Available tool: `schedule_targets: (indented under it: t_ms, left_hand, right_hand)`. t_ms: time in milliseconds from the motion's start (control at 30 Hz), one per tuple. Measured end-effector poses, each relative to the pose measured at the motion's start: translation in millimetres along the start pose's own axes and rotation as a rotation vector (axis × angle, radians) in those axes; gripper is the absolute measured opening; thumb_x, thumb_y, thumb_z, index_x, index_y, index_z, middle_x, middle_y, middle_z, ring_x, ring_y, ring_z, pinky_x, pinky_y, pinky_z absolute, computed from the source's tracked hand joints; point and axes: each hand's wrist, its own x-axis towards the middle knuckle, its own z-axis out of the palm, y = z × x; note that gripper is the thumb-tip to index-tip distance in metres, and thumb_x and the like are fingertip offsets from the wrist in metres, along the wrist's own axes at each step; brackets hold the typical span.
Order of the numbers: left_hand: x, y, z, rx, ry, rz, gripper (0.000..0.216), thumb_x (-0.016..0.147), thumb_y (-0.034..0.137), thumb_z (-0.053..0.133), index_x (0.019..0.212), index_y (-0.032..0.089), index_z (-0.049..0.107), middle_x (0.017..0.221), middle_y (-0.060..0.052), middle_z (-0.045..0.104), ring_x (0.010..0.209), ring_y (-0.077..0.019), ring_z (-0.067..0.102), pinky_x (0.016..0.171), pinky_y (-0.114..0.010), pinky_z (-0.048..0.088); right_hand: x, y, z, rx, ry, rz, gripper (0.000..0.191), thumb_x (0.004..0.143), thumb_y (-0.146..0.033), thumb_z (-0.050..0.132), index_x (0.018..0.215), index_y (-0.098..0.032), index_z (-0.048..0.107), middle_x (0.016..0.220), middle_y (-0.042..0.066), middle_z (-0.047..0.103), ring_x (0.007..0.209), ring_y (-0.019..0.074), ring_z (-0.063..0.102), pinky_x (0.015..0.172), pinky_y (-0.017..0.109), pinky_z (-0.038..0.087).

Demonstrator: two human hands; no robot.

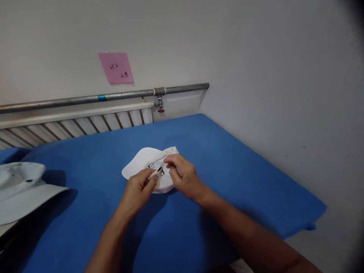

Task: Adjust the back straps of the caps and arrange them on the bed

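Note:
A white baseball cap [145, 160] lies tilted on the blue-covered table [227, 170], its brim pointing left and its inside partly turned toward me. My left hand [140, 185] is closed on the near edge of the cap, thumb against fingers. On the other side, my right hand [184, 175] pinches the cap near its opening with bent fingers. Between the fingertips shows a small dark piece [160, 169], too small to make out clearly. My fingers hide part of the cap's rim.
Several stacked white caps [25, 189] rest at the left edge. Behind the table run a radiator [85, 123] and a metal pipe [127, 94] with a red-handled valve [161, 110]. A pink note [116, 68] is on the wall [270, 94], which also borders the table's right side.

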Motion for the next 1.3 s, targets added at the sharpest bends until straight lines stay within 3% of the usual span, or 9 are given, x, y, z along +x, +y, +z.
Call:
schedule_targets:
  t_ms: [100, 233, 433, 600, 733, 867, 967, 1133, 1300]
  left_hand:
    - [-0.1, -3.1, -6.0, -0.142, -0.068, -0.075, 0.025, 0.084, 0.03, 0.054, 0.099, 0.018, 0.069, 0.086, -0.004, 0.07, 0.075, -0.0185, 0.061, 0.067, -0.027, 0.045]
    - [0.1, -8.2, -7.8, -0.307, -0.133, -0.115, 0.029, 0.084, 0.036, 0.057, 0.104, 0.019, 0.07, 0.096, -0.004, 0.07, 0.087, -0.0205, 0.06, 0.076, -0.028, 0.045]
    - [-0.3, -18.6, -1.4, -0.505, -0.129, -0.183, 0.047, 0.091, 0.052, 0.043, 0.096, 0.016, 0.072, 0.08, -0.004, 0.069, 0.076, -0.0186, 0.057, 0.067, -0.026, 0.042]
    - [1.1, -20.5, -0.4, -0.495, -0.068, -0.204, 0.046, 0.087, 0.053, 0.047, 0.087, 0.015, 0.072, 0.082, -0.006, 0.07, 0.073, -0.0188, 0.059, 0.065, -0.027, 0.044]
    - [5.7, -42.2, -19.3, -0.299, 0.161, -0.135, 0.034, 0.088, 0.038, 0.046, 0.107, 0.021, 0.068, 0.115, -0.007, 0.068, 0.112, -0.0252, 0.057, 0.097, -0.038, 0.042]
    - [10.6, -83.1, -33.4, 0.131, 0.276, -0.095, 0.042, 0.071, 0.01, 0.048, 0.105, 0.021, 0.068, 0.124, -0.008, 0.064, 0.126, -0.0285, 0.047, 0.11, -0.05, 0.027]
    - [11.5, -97.6, -26.6, 0.121, 0.244, -0.104, 0.045, 0.067, 0.003, 0.05, 0.104, 0.02, 0.07, 0.134, -0.011, 0.057, 0.133, -0.033, 0.038, 0.11, -0.058, 0.02]
    - [12.8, -90.7, -13.9, 0.085, 0.222, -0.086, 0.027, 0.068, 0.004, 0.062, 0.084, 0.022, 0.075, 0.107, -0.011, 0.072, 0.11, -0.0286, 0.059, 0.103, -0.047, 0.035]
    - [6.8, -89.2, -37.9, -0.053, 0.404, -0.103, 0.017, 0.075, 0.015, 0.065, 0.085, 0.023, 0.075, 0.094, -0.006, 0.075, 0.095, -0.0245, 0.064, 0.097, -0.043, 0.04]
  right_hand:
    - [4.7, 1.9, -8.2, 0.09, -0.063, -0.017, 0.035, 0.083, -0.004, 0.039, 0.108, -0.02, 0.058, 0.112, 0.007, 0.063, 0.102, 0.0159, 0.06, 0.088, 0.031, 0.049]
    - [6.0, 6.3, -11.9, 0.139, -0.295, -0.022, 0.032, 0.08, -0.004, 0.045, 0.104, -0.02, 0.061, 0.1, 0.005, 0.066, 0.096, 0.0161, 0.061, 0.086, 0.031, 0.048]
    - [4.6, 13.0, -4.7, 0.155, -0.262, 0.108, 0.018, 0.077, -0.008, 0.047, 0.08, -0.019, 0.061, 0.079, 0.002, 0.062, 0.076, 0.0137, 0.057, 0.074, 0.027, 0.045]
    - [7.6, 25.7, -5.8, 0.174, -0.054, 0.367, 0.012, 0.074, -0.014, 0.046, 0.072, -0.02, 0.057, 0.066, -0.001, 0.057, 0.064, 0.0132, 0.051, 0.064, 0.026, 0.04]
    - [12.4, 37.0, -15.9, 0.514, 0.211, 0.638, 0.007, 0.072, -0.021, 0.049, 0.07, -0.019, 0.055, 0.056, -0.004, 0.052, 0.055, 0.0117, 0.049, 0.059, 0.025, 0.039]
    - [15.2, 38.8, -21.8, 0.702, 0.339, 0.668, 0.005, 0.07, -0.022, 0.051, 0.07, -0.018, 0.055, 0.068, -0.002, 0.059, 0.056, 0.0094, 0.051, 0.062, 0.026, 0.041]
    - [16.4, 33.9, -24.2, 0.766, 0.359, 0.651, 0.005, 0.067, -0.024, 0.054, 0.069, -0.019, 0.055, 0.071, -0.002, 0.06, 0.054, 0.0085, 0.05, 0.059, 0.025, 0.041]
    - [24.4, 35.1, -34.4, 0.836, 0.438, 0.666, 0.013, 0.055, -0.024, 0.065, 0.065, -0.02, 0.058, 0.07, 0.0, 0.061, 0.053, 0.0109, 0.051, 0.053, 0.026, 0.042]
    - [33.0, 53.0, -45.5, 0.838, 0.624, 0.878, 0.015, 0.056, -0.023, 0.059, 0.071, -0.022, 0.061, 0.079, 0.006, 0.062, 0.054, 0.0151, 0.054, 0.051, 0.032, 0.045]
